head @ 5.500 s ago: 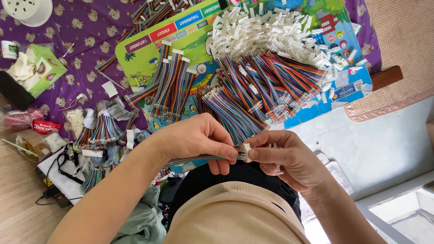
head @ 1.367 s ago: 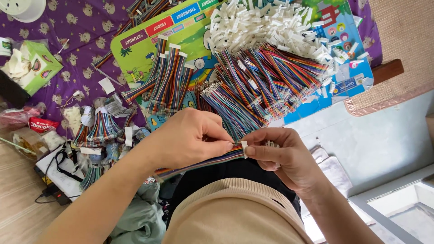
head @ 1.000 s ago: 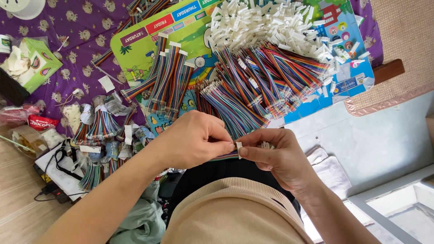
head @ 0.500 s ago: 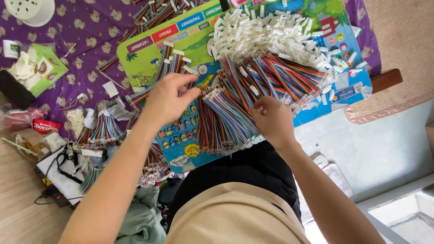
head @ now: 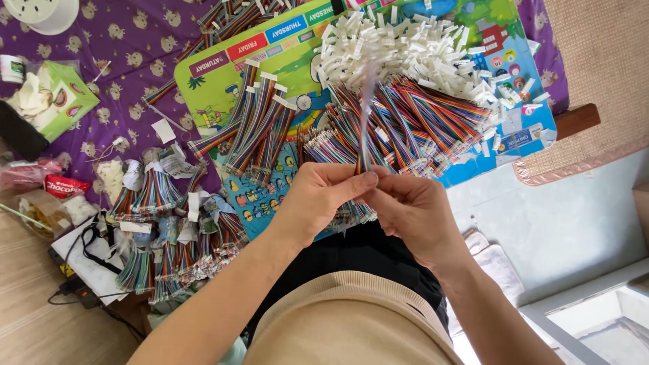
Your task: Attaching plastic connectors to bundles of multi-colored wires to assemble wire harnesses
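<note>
Pinching the near end of 1 thin multicoloured ribbon cable (head: 366, 101), the left hand (head: 323, 196) and the right hand (head: 411, 208) meet fingertip to fingertip just below the big heap of rainbow-striped cables (head: 399, 132), both closed on that single cable. It rises from the fingers and runs up across the heap, its far end blurred against the pile of small white plastic connectors (head: 405, 47) that lies beyond the heap. The step in hand looks like singling out 1 cable from the heap and getting its end squared between the fingers. By my judgement the next move calls for a firm pinch near the tip, with the loose length kept clear of the neighbouring cables so nothing tangles. Left of the heap, a fanned set of striped cables (head: 253, 125) lies on the green and blue illustrated play mat (head: 223, 88), and further left of the heap, tied bundles of cables with paper tags (head: 169, 223) sit on the purple patterned cloth (head: 128, 61).
</note>
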